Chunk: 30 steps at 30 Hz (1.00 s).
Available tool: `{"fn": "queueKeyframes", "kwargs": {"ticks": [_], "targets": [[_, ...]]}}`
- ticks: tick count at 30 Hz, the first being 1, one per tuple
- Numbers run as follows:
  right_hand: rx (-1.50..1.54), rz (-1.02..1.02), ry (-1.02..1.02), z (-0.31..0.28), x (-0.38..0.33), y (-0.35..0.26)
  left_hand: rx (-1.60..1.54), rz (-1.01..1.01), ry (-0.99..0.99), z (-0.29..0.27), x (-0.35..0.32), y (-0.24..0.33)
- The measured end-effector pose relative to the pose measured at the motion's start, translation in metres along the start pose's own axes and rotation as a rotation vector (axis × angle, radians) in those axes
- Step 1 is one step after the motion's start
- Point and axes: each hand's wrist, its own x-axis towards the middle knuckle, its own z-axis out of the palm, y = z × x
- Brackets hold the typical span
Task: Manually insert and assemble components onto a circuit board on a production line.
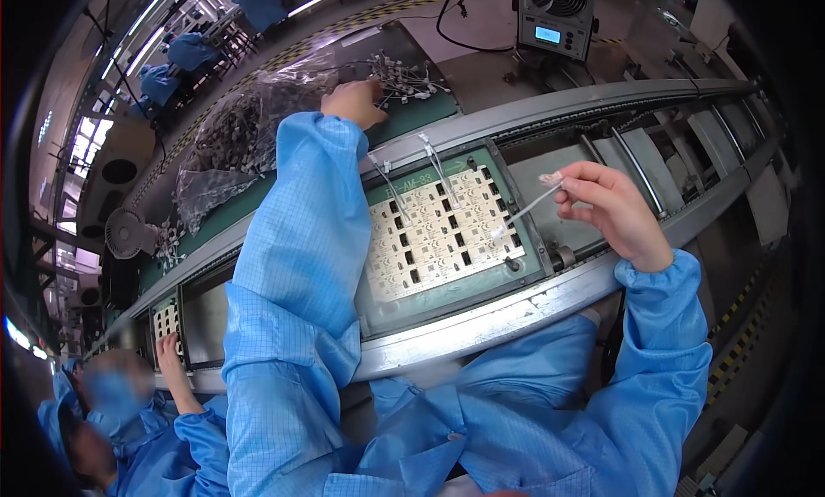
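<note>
The board (404, 269) lies in a green carrier (430, 305) on the conveyor (455, 340), which presumably keeps it flat and located. The right hand (614, 209) pinches the upper end of a white cable (537, 206) between thumb and fingers, apparently holding the slack clear; the lower end meets the board's right side. The right forearm is raised, wrist bent inward. The left arm extends across the conveyor, its hand (357, 103) palm-down, fingers curled beside the cable pile (404, 77); whether it grips anything cannot be told.
</note>
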Motion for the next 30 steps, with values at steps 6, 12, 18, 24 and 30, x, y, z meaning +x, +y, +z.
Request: {"fn": "queueKeyframes", "kwargs": {"ticks": [6,12,18,24,30], "targets": [[-0.177,0.212,-0.21,-0.002,0.0,-0.004,-0.064,-0.204,-0.017,0.018,0.007,-0.004],[-0.201,0.254,-0.203,0.001,-0.007,-0.005,-0.136,-0.222,0.093,0.021,0.02,0.011],[0.043,0.257,-0.266,-0.009,0.006,0.007,-0.146,-0.195,0.082,0.015,0.043,-0.022],[0.153,0.3,-0.401,-0.024,0.011,0.011,-0.29,-0.142,0.001,-0.011,0.032,0.007],[-0.075,0.065,-0.414,-0.022,0.036,-0.005,-0.43,-0.036,0.082,-0.043,0.004,-0.038]]}}
